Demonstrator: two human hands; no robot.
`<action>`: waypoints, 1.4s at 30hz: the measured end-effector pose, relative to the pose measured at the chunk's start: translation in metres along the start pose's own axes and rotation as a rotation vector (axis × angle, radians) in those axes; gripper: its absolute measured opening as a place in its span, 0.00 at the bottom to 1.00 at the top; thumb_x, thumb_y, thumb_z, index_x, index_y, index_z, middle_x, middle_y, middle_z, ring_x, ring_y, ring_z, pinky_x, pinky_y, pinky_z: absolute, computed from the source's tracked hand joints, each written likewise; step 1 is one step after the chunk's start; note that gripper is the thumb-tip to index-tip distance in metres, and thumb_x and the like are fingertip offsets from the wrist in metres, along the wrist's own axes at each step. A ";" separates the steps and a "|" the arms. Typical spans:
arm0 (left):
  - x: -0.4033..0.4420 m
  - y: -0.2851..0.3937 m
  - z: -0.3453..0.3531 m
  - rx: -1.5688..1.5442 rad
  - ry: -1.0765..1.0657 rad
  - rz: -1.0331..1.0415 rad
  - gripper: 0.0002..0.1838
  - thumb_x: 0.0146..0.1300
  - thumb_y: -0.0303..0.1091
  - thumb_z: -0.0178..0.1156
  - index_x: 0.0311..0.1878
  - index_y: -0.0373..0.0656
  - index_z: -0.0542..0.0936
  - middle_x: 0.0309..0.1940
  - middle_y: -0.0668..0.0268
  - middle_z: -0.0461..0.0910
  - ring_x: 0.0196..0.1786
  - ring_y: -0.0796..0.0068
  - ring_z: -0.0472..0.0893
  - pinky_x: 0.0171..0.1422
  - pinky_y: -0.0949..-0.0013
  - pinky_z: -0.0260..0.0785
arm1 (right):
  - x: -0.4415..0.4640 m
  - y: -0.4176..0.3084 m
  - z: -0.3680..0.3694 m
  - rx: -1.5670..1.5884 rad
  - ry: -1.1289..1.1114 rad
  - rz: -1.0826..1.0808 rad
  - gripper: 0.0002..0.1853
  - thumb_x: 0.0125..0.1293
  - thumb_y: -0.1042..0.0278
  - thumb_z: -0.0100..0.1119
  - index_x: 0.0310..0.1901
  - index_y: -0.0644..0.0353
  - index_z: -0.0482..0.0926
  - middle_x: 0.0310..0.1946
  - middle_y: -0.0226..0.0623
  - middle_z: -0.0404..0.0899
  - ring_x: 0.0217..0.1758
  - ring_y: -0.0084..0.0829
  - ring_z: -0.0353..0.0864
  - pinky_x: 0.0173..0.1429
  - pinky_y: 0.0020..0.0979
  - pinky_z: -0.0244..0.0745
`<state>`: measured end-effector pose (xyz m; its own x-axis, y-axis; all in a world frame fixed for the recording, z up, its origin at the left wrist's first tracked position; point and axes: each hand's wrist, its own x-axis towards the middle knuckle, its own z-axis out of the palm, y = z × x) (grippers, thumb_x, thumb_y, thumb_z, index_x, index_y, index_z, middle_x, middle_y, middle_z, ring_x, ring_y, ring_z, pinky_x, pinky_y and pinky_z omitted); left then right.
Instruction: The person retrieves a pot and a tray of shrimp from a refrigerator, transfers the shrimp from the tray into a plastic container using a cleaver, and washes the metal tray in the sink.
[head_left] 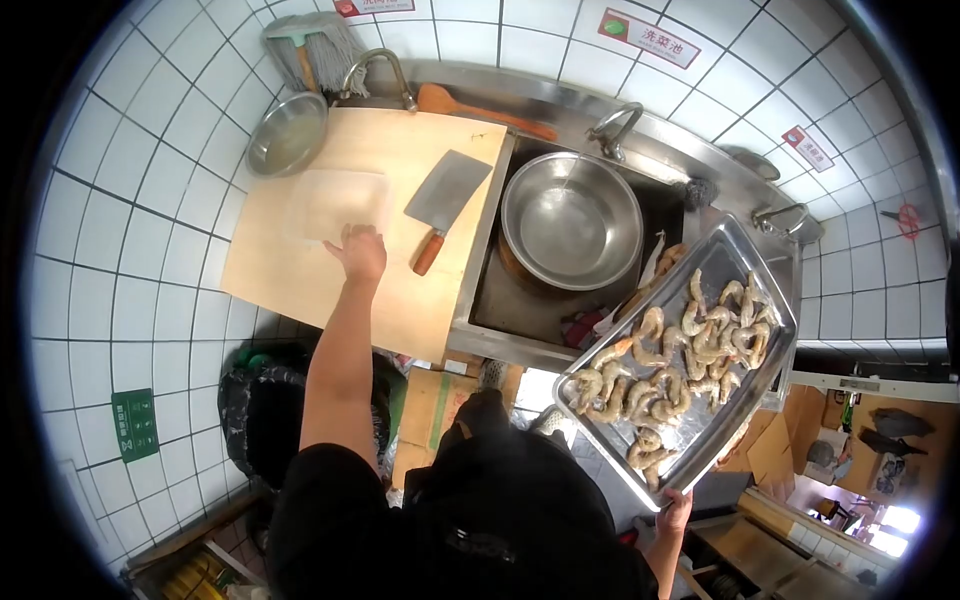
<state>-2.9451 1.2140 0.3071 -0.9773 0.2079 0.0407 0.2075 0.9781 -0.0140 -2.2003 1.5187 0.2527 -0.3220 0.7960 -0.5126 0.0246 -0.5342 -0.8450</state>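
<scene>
Tiled wall [85, 260] stood behind | tray [693, 440] hung at 4 o'clock, right hand [673, 511] clamped on rim | left hand [361, 252] by box [343, 198], 10 o'clock, grip unclear | one-handed hold risked spilling shrimp [708, 345]

A hand could pass along the near strip of the cutting board [415, 312]. Rightward, the cleaver [442, 200] lies in the way; the steel basin [570, 225] crowds the sink [505, 308], whose right side the shrimp tray [725, 250] obstructs.
</scene>
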 end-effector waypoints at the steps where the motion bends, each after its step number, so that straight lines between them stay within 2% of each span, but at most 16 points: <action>1: -0.012 -0.002 0.000 -0.011 0.013 0.026 0.17 0.71 0.39 0.59 0.58 0.43 0.80 0.64 0.63 0.77 0.76 0.53 0.66 0.76 0.21 0.43 | 0.003 0.004 -0.006 -0.007 -0.005 0.005 0.25 0.50 0.76 0.54 0.54 0.61 0.77 0.42 0.33 0.78 0.45 0.31 0.78 0.51 0.29 0.74; 5: -0.045 -0.023 0.016 0.032 -0.013 0.059 0.22 0.73 0.43 0.56 0.66 0.44 0.77 0.71 0.57 0.71 0.79 0.49 0.61 0.80 0.28 0.41 | -0.009 -0.002 0.004 -0.233 -0.005 -0.113 0.21 0.51 0.75 0.55 0.51 0.63 0.76 0.40 0.33 0.76 0.44 0.30 0.76 0.49 0.27 0.71; 7: -0.063 -0.030 0.018 0.162 0.204 -0.039 0.29 0.74 0.47 0.55 0.73 0.43 0.70 0.76 0.50 0.62 0.81 0.44 0.55 0.82 0.33 0.39 | -0.003 -0.007 0.013 0.007 -0.001 -0.031 0.17 0.53 0.73 0.55 0.47 0.64 0.78 0.42 0.35 0.78 0.43 0.30 0.77 0.49 0.27 0.72; 8: -0.066 -0.018 0.028 0.200 0.307 -0.047 0.33 0.74 0.49 0.54 0.76 0.42 0.66 0.79 0.47 0.58 0.82 0.42 0.52 0.83 0.35 0.38 | -0.004 -0.004 0.003 -0.134 0.010 -0.068 0.15 0.54 0.73 0.56 0.44 0.64 0.79 0.42 0.36 0.79 0.42 0.30 0.78 0.47 0.28 0.74; 9: -0.077 -0.011 0.025 0.107 0.333 -0.041 0.41 0.74 0.54 0.53 0.81 0.40 0.56 0.81 0.39 0.45 0.83 0.36 0.45 0.84 0.39 0.35 | 0.005 0.008 -0.008 -0.280 -0.022 -0.131 0.23 0.53 0.78 0.54 0.54 0.62 0.76 0.43 0.33 0.79 0.46 0.31 0.79 0.52 0.29 0.75; 10: -0.091 -0.005 0.017 -0.051 0.522 0.057 0.41 0.73 0.51 0.57 0.79 0.35 0.58 0.80 0.38 0.49 0.82 0.35 0.48 0.83 0.39 0.40 | 0.010 -0.002 0.005 -0.040 -0.027 0.008 0.23 0.54 0.80 0.55 0.55 0.63 0.76 0.44 0.34 0.80 0.46 0.32 0.80 0.51 0.30 0.75; 11: -0.106 0.018 0.001 -0.292 0.644 0.218 0.40 0.71 0.44 0.62 0.77 0.32 0.59 0.78 0.36 0.51 0.81 0.33 0.50 0.82 0.39 0.45 | 0.022 0.004 0.003 -0.119 0.046 0.034 0.22 0.54 0.80 0.57 0.54 0.63 0.76 0.43 0.34 0.80 0.46 0.32 0.80 0.52 0.31 0.76; 14: -0.190 0.107 -0.034 -0.769 0.387 0.305 0.40 0.71 0.34 0.62 0.78 0.29 0.54 0.79 0.39 0.52 0.82 0.42 0.53 0.84 0.52 0.46 | 0.030 -0.021 0.026 0.026 -0.041 0.045 0.21 0.55 0.83 0.57 0.52 0.62 0.78 0.42 0.35 0.81 0.45 0.32 0.82 0.52 0.32 0.77; 17: -0.262 0.166 -0.017 -1.271 -0.380 0.159 0.39 0.75 0.36 0.58 0.81 0.35 0.51 0.81 0.49 0.53 0.83 0.59 0.54 0.84 0.60 0.48 | 0.042 -0.015 0.020 0.034 -0.083 0.034 0.24 0.54 0.85 0.59 0.55 0.62 0.77 0.43 0.34 0.83 0.47 0.31 0.83 0.54 0.31 0.77; 19: -0.288 0.191 0.020 -1.660 -0.767 -0.062 0.39 0.77 0.38 0.55 0.83 0.43 0.47 0.78 0.54 0.60 0.79 0.61 0.61 0.79 0.57 0.58 | 0.045 -0.022 0.016 -0.020 -0.110 0.006 0.25 0.56 0.81 0.62 0.58 0.62 0.77 0.43 0.35 0.83 0.45 0.30 0.81 0.52 0.30 0.76; 21: -0.309 0.225 0.003 -2.037 -1.135 -0.105 0.23 0.76 0.35 0.53 0.72 0.46 0.67 0.67 0.60 0.74 0.68 0.58 0.75 0.69 0.53 0.71 | 0.044 -0.036 0.016 -0.085 -0.170 0.010 0.26 0.58 0.80 0.63 0.61 0.62 0.75 0.44 0.34 0.82 0.45 0.28 0.81 0.51 0.30 0.76; 26: -0.336 0.254 0.010 -2.070 -1.044 -0.106 0.19 0.69 0.29 0.55 0.62 0.41 0.77 0.58 0.57 0.82 0.62 0.54 0.80 0.68 0.49 0.71 | 0.053 -0.064 0.008 -0.181 -0.258 -0.131 0.30 0.70 0.66 0.66 0.71 0.63 0.67 0.57 0.38 0.80 0.62 0.28 0.76 0.65 0.32 0.73; 30: -0.329 0.245 0.017 -2.125 -1.007 -0.254 0.22 0.62 0.22 0.56 0.61 0.36 0.77 0.57 0.57 0.82 0.63 0.57 0.80 0.69 0.50 0.71 | 0.089 -0.086 0.004 -0.111 -0.169 -0.268 0.28 0.73 0.61 0.63 0.69 0.64 0.70 0.56 0.40 0.82 0.57 0.29 0.79 0.63 0.33 0.74; 33: -0.350 0.251 0.005 -2.119 -0.986 -0.234 0.24 0.60 0.20 0.55 0.62 0.36 0.76 0.58 0.57 0.81 0.63 0.56 0.80 0.70 0.51 0.70 | 0.098 -0.106 0.006 -0.243 -0.070 -0.244 0.26 0.72 0.62 0.63 0.67 0.64 0.71 0.54 0.41 0.83 0.56 0.30 0.80 0.62 0.32 0.74; 37: -0.377 0.245 0.000 -2.117 -0.964 -0.198 0.28 0.55 0.20 0.54 0.63 0.33 0.75 0.58 0.55 0.81 0.63 0.55 0.79 0.71 0.50 0.69 | 0.102 -0.123 -0.014 0.065 -0.248 -0.150 0.32 0.62 0.81 0.57 0.70 0.59 0.70 0.49 0.36 0.82 0.48 0.28 0.80 0.53 0.29 0.77; 42: -0.411 0.231 -0.057 -2.123 -0.777 -0.038 0.35 0.50 0.21 0.52 0.68 0.32 0.70 0.60 0.55 0.78 0.65 0.54 0.78 0.72 0.52 0.69 | 0.065 -0.136 -0.013 0.143 -0.282 -0.089 0.44 0.51 0.85 0.51 0.77 0.58 0.63 0.58 0.38 0.78 0.55 0.30 0.78 0.61 0.29 0.74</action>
<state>-2.4926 1.3548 0.3444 -0.6936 0.6698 -0.2650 -0.5904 -0.3178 0.7419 -2.2120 1.6465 0.3322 -0.5667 0.7419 -0.3584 -0.1424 -0.5166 -0.8443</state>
